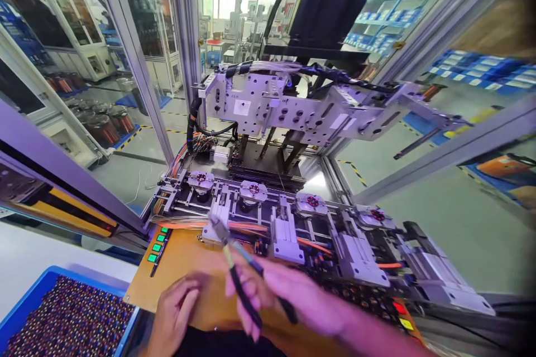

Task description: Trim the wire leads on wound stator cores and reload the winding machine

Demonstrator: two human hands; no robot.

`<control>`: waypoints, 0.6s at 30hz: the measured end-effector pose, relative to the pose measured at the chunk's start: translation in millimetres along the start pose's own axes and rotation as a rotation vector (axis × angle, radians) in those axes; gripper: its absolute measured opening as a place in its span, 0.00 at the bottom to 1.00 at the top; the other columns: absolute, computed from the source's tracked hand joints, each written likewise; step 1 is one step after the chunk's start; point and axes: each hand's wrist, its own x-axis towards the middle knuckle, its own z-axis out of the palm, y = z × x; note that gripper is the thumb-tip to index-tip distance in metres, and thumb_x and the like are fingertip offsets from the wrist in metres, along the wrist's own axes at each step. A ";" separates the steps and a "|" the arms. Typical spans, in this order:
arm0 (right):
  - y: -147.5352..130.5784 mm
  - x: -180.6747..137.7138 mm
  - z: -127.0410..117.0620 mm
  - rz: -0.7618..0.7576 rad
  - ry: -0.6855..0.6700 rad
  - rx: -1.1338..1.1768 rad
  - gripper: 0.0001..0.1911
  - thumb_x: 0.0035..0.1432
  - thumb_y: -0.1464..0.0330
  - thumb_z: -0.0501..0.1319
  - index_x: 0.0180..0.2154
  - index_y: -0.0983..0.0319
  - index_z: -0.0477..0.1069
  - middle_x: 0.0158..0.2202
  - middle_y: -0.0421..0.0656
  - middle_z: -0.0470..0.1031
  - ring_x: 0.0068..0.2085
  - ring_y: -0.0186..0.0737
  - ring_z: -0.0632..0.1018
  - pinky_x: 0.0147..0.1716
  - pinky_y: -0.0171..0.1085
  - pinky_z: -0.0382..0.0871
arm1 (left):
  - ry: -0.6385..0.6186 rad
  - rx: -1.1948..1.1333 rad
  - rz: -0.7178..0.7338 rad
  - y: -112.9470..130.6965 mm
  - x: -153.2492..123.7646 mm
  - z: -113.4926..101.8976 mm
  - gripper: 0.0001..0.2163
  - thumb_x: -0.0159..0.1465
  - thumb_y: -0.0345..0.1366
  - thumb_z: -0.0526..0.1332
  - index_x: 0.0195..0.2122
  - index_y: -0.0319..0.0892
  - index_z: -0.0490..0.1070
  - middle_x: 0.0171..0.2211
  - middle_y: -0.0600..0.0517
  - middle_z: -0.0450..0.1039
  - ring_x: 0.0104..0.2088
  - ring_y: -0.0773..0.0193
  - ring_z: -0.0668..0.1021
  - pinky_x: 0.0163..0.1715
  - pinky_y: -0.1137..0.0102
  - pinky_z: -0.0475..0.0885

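My right hand (276,284) grips a pair of pliers (231,262) with dark handles and bright metal jaws. The jaws point up and to the left, over the front of the machine, and both hand and pliers are blurred by motion. My left hand (173,309) is low over the orange-brown panel (188,262), its fingers curled in with the thumb alongside. Whatever lies inside those fingers is hidden. Beyond the pliers, several metal fixtures stand in a row, each with a small round part, such as this dark and red ring-shaped part (253,189).
A blue tray (50,273) full of small dark parts sits at lower left. Several green buttons (156,247) line the panel's left edge; red and yellow buttons (406,323) are at right. A metal gantry plate (268,106) spans above the fixtures, with aluminium frame posts (129,61) around it.
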 end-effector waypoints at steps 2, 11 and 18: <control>-47.6 7.8 -14.8 -0.055 0.010 -0.159 0.29 0.61 0.48 0.59 0.49 0.66 0.65 0.39 0.49 0.74 0.37 0.40 0.78 0.40 0.41 0.70 | 0.074 0.102 0.086 -14.8 -9.7 8.0 0.18 0.68 0.42 0.55 0.23 0.43 0.74 0.19 0.51 0.75 0.21 0.63 0.78 0.23 0.73 0.73; -174.9 117.6 -29.0 0.381 0.203 -0.776 0.11 0.66 0.69 0.51 0.33 0.66 0.68 0.21 0.39 0.70 0.16 0.27 0.69 0.17 0.27 0.62 | 0.195 0.211 0.200 -53.4 -18.4 39.6 0.07 0.67 0.34 0.58 0.42 0.42 0.74 0.32 0.47 0.82 0.29 0.61 0.83 0.30 0.72 0.79; -180.6 176.7 -34.2 0.720 0.179 -0.851 0.16 0.66 0.68 0.52 0.28 0.68 0.68 0.22 0.43 0.72 0.18 0.30 0.72 0.18 0.29 0.69 | 0.185 0.235 0.261 -64.8 -18.7 37.9 0.10 0.67 0.29 0.56 0.44 0.43 0.75 0.35 0.47 0.83 0.33 0.60 0.85 0.36 0.72 0.80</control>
